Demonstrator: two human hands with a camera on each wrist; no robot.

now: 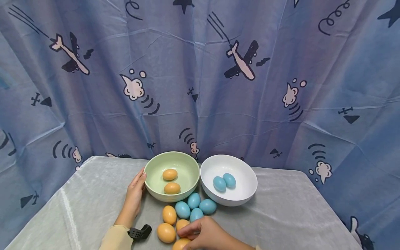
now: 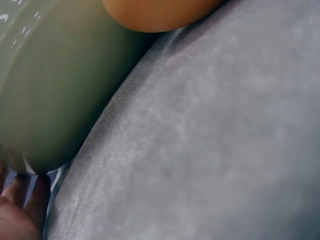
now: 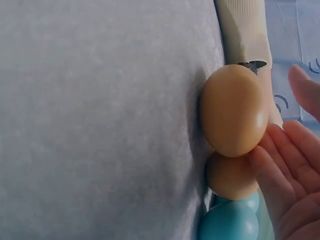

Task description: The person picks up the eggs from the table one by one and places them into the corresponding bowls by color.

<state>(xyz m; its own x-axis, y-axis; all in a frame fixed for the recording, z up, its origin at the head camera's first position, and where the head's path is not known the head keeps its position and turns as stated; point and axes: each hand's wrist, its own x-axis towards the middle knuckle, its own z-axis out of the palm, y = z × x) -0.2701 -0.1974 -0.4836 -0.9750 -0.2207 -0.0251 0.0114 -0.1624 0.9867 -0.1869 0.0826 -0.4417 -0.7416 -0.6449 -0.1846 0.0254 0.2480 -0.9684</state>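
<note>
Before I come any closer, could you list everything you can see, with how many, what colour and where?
Green bowl: 1, pale green, on the table's far side
White bowl: 1, white, right of the green bowl
Orange eggs: 6 visible, orange, 2 in the green bowl, 4 on the table
Blue eggs: 6 visible, blue, 2 in the white bowl, 4 on the table
Table: 1, grey, under everything
Curtain: 1, patterned blue-purple, behind
Wristband: 1, black, left wrist
Sleeves: 2, pale yellow, forearms
Left grip: 1, bare, against the green bowl
Right grip: 1, bare, by the orange eggs
</note>
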